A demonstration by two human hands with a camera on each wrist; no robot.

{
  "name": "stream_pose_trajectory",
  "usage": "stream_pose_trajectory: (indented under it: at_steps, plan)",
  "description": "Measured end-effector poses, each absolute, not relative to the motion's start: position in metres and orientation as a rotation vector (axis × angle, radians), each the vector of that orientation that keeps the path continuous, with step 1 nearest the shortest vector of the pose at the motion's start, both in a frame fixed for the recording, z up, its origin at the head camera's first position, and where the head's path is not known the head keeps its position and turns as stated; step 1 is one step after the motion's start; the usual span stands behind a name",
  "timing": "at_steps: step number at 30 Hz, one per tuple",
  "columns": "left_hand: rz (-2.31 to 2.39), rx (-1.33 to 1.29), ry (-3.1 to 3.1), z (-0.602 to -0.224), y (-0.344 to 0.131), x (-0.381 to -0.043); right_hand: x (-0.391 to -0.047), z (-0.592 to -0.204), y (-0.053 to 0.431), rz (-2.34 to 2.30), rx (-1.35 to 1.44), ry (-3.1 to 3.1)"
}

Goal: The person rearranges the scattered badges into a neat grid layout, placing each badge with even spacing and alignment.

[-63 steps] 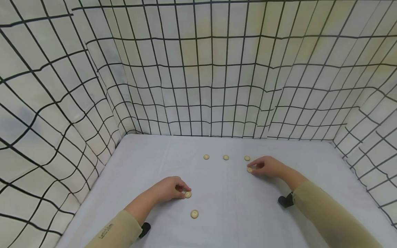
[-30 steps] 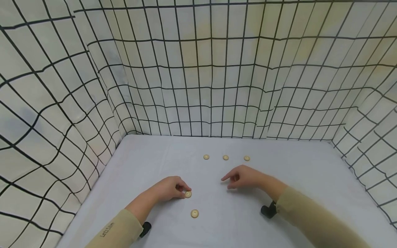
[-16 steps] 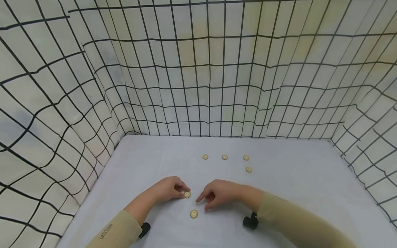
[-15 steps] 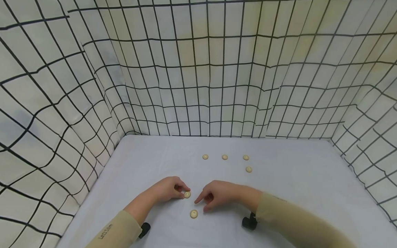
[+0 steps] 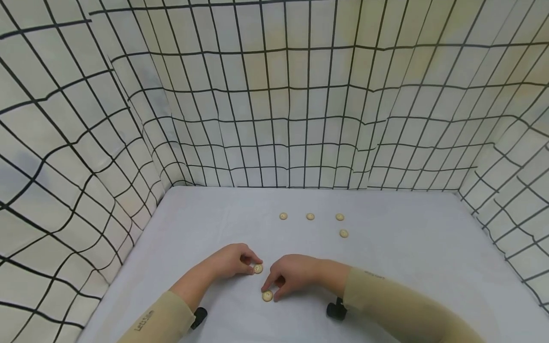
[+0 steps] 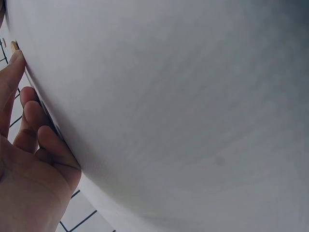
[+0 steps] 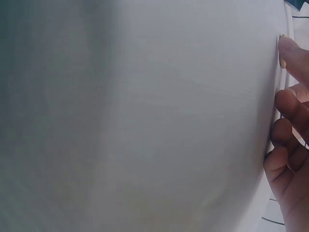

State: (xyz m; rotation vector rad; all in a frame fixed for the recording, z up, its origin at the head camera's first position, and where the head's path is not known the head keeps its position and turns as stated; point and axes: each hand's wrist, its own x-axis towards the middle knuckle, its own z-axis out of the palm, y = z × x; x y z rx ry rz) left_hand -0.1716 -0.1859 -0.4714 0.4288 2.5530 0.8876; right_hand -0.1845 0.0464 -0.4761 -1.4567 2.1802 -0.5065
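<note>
At lower center of the frame, my left hand [image 5: 231, 262] pinches a pale button [image 5: 258, 269] on the white counter [image 5: 407, 238] while my right hand [image 5: 295, 273] grips a second button [image 5: 267, 296], just below the first.

The left wrist view's edge crops the left hand [image 6: 31, 169]; lettering [image 5: 374, 275] on the right sleeve [image 5: 396, 301] is unreadably small.

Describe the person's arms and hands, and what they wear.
The left sleeve and right sleeve are tan, with dark lettering, fainter on the right. A small black device shows beside the left one, a second black device beside the right. The left hand and right hand are gloveless.
</note>
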Motion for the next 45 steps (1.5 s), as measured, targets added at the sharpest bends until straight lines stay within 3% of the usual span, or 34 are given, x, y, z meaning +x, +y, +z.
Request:
stream_pose_trajectory:
  at_steps: [29,45]
  plan:
    - [0.881,0.408,2.553,-0.469,-0.185,-0.172,-0.183,-0.472,0.039,-0.355,-1.551,2.205]
    - [0.885,0.395,2.55,-0.47,-0.185,-0.172,-0.187,-0.475,0.052,-0.496,-1.468,2.252]
